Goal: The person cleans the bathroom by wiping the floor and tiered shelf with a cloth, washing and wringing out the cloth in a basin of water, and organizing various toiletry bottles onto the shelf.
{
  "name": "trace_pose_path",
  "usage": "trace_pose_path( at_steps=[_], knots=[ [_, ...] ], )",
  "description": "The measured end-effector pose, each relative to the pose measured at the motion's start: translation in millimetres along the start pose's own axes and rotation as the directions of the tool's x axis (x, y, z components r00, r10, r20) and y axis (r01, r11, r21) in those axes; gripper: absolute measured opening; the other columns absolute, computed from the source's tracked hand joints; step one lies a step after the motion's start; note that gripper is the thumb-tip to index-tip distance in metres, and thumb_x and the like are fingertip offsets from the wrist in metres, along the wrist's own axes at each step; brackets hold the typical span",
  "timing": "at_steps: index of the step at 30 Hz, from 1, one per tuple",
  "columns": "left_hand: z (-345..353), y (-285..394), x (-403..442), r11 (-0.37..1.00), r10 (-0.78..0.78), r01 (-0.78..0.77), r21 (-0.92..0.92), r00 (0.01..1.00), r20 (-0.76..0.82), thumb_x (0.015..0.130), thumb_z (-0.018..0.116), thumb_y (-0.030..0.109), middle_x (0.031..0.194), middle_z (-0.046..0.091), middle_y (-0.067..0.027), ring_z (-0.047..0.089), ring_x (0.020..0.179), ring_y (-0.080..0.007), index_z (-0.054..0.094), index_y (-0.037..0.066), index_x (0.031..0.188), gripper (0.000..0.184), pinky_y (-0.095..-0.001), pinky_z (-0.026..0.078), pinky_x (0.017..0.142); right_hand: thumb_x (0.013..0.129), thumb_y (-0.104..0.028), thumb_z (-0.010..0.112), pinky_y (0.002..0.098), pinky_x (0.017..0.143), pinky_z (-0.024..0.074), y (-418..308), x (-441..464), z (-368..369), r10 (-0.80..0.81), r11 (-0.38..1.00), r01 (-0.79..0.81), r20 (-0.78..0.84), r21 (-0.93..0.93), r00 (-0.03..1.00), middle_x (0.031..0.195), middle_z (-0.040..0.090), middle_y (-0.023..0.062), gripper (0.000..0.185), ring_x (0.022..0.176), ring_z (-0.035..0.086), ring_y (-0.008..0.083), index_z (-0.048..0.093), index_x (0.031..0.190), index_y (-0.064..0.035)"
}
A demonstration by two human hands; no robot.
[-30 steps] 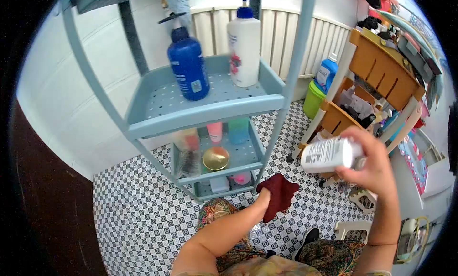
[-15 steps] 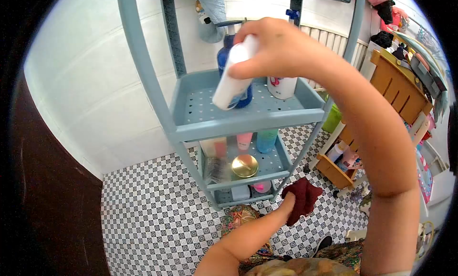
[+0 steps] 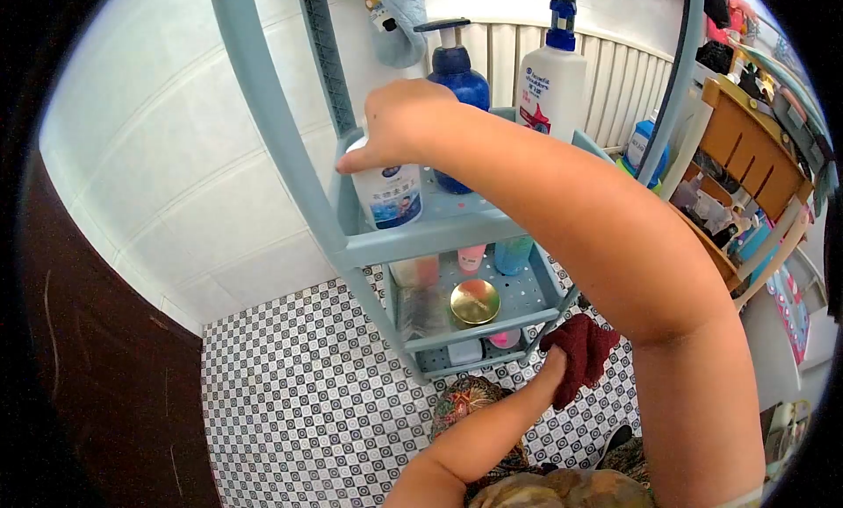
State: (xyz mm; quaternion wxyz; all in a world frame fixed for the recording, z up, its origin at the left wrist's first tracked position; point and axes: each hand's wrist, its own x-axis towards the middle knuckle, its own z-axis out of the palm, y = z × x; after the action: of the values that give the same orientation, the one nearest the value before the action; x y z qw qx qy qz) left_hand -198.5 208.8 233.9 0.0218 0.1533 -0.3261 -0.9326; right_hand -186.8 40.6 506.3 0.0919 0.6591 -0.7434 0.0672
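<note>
My right hand (image 3: 399,122) grips a white bottle (image 3: 389,196) with a blue label, upright at the left front of the cart's upper tray (image 3: 421,240). Behind it stands a dark blue pump bottle (image 3: 461,86), partly hidden by my hand and forearm. A white pump bottle (image 3: 551,82) with a blue pump head stands at the right rear of that tray. Lower down, my left hand (image 3: 555,367) is closed around a dark red cloth (image 3: 584,359), beside the cart's right side; the cloth hides most of the fingers.
The middle tray holds a round gold-lidded container (image 3: 475,302), a pink tube (image 3: 471,258) and a teal bottle (image 3: 513,255). A dark brown door (image 3: 105,350) is at left. A wooden shelf unit (image 3: 755,144) with crowded items stands at right, and a radiator (image 3: 615,69) behind.
My right hand has brought the white bottle left and set it from tilted to upright at the tray's left front. The view has shifted; my left hand still holds the cloth.
</note>
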Motion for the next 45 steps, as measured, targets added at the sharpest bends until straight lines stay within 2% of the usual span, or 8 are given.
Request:
trace_pose_path(
  at_steps=[4, 7, 17, 24, 30, 32, 38, 45],
  knots=[
    [10, 0, -2, 0.997, 0.022, -0.031, -0.073, 0.992, -0.121, 0.087, 0.03, 0.044, 0.052, 0.048, -0.0065, 0.042, 0.039, -0.0179, 0.057, 0.002, 0.081, 0.05, -0.0309, 0.032, 0.035, 0.07, -0.056, 0.052, 0.0369, 0.065, 0.0484, 8, -5, 1, -0.028, 0.994, 0.036, -0.079, 0.1, 0.996, 0.075, 0.061, 0.0172, 0.059, 0.073, 0.061, 0.0279, 0.063, 0.072, 0.0024],
    [-8, -11, 26, 0.993, -0.104, 0.092, 0.078, 0.981, 0.164, 0.087, 0.03, 0.041, 0.048, 0.045, -0.0067, 0.041, 0.037, -0.0171, 0.057, 0.002, 0.082, 0.047, -0.0305, 0.03, 0.032, 0.078, -0.049, 0.048, 0.0382, 0.069, 0.0477, 8, -27, -9, -0.018, 0.993, 0.034, -0.144, 0.11, 0.989, 0.08, 0.061, 0.0177, 0.052, 0.078, 0.06, 0.0294, 0.064, 0.078, 0.0001],
    [-3, -22, 27, 0.999, -0.016, 0.018, -0.031, 0.997, 0.074, 0.088, 0.038, 0.035, 0.067, 0.051, -0.0055, 0.045, 0.048, -0.0164, 0.048, 0.005, 0.084, 0.031, -0.0285, 0.039, 0.041, 0.076, -0.024, 0.055, 0.0409, 0.055, 0.0453, 82, -189, 10, -0.105, 0.974, 0.188, -0.479, 0.129, 0.872, 0.065, 0.056, 0.0128, 0.02, 0.061, 0.056, 0.0318, 0.058, 0.074, -0.0049],
    [17, -20, 34, 0.974, -0.059, 0.048, 0.222, 0.997, 0.043, 0.088, 0.038, 0.032, 0.078, 0.059, -0.0106, 0.051, 0.054, -0.0186, 0.052, 0.002, 0.087, 0.033, -0.031, 0.044, 0.046, 0.073, -0.012, 0.057, 0.0294, 0.057, 0.0455, 177, -343, 62, 0.455, 0.781, -0.369, -0.053, 0.504, 0.889, 0.072, 0.059, 0.0151, 0.018, 0.06, 0.058, 0.0215, 0.058, 0.085, 0.0016],
    [17, -46, 57, 0.985, -0.125, 0.118, 0.125, 0.991, 0.047, 0.089, 0.036, 0.031, 0.074, 0.057, -0.0107, 0.054, 0.055, -0.0212, 0.056, 0.001, 0.092, 0.035, -0.0345, 0.045, 0.046, 0.076, -0.016, 0.056, 0.0288, 0.052, 0.0449, 294, -506, 170, 0.736, 0.505, -0.753, 0.246, 0.421, 0.631, 0.065, 0.059, 0.0099, 0.02, 0.054, 0.055, 0.0152, 0.059, 0.083, 0.0031],
    [12, -57, 69, 0.963, -0.127, 0.122, 0.241, 0.992, 0.002, 0.089, 0.035, 0.033, 0.073, 0.057, -0.0092, 0.052, 0.056, -0.0201, 0.057, 0.002, 0.092, 0.039, -0.0341, 0.044, 0.048, 0.075, -0.013, 0.052, 0.0248, 0.045, 0.041, 318, -549, 200, 0.792, 0.125, -0.862, 0.475, 0.491, 0.385, 0.06, 0.056, 0.0065, 0.018, 0.048, 0.05, 0.0114, 0.058, 0.076, 0.0037],
    [16, -89, 85, 0.686, -0.07, -0.098, 0.721, 0.977, 0.2, 0.087, 0.032, 0.037, 0.075, 0.053, -0.0082, 0.051, 0.067, -0.0243, 0.054, 0.006, 0.096, 0.039, -0.0383, 0.044, 0.063, 0.072, -0.026, 0.053, 0.0312, 0.049, 0.045, 390, -650, 298, 0.704, 0.24, -0.944, 0.628, 0.229, 0.331, 0.052, 0.055, 0.0068, 0.027, 0.047, 0.053, 0.017, 0.056, 0.062, -0.0013],
    [34, -89, 101, -0.018, -0.094, -0.438, 0.899, 0.896, 0.434, 0.076, 0.046, 0.022, 0.09, 0.054, -0.0164, 0.053, 0.074, -0.0341, 0.05, 0.011, 0.091, 0.02, -0.0456, 0.043, 0.067, 0.065, -0.033, 0.059, 0.0384, 0.076, 0.046, 430, -654, 334, 0.903, 0.174, -0.979, 0.378, 0.106, 0.201, 0.088, 0.06, 0.0208, 0.037, 0.083, 0.058, 0.0322, 0.062, 0.083, 0.0004]
  ],
)
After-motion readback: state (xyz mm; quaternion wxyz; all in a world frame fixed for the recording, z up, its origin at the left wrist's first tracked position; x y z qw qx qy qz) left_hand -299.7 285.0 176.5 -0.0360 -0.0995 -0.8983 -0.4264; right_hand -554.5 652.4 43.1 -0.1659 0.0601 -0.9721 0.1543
